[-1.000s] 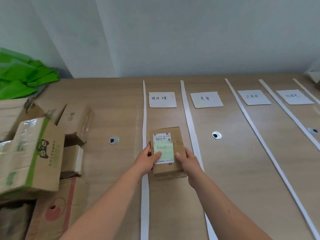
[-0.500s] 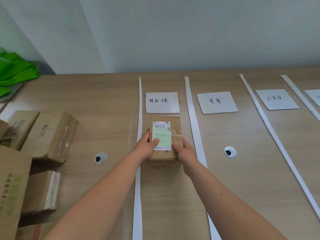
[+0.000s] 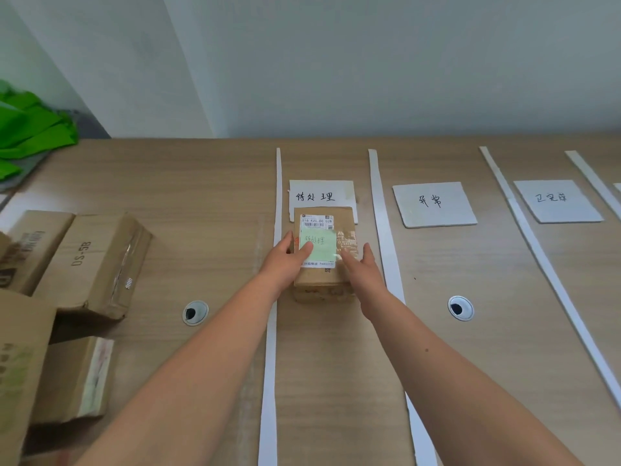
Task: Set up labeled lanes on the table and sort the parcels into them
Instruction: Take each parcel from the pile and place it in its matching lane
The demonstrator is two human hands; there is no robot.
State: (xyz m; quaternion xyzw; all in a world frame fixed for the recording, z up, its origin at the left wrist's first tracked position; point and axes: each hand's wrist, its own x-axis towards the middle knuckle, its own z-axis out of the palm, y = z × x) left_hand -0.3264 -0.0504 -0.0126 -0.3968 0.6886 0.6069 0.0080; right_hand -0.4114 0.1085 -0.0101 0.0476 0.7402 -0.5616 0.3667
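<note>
Parcel (image 3: 324, 260) inside the first lane, touching the label card (image 3: 321, 196) at 12 o'clock; left hand (image 3: 285, 262) and right hand (image 3: 364, 272) holding its sides.

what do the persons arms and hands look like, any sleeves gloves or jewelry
Both arms are bare from the bottom edge of the view up to the hands: no sleeves show. The left hand and the right hand wear no gloves, and no ring, watch or bracelet can be seen on the fingers or wrists. A few small dark spots mark the right forearm. The fingernails are too small to judge.
</note>
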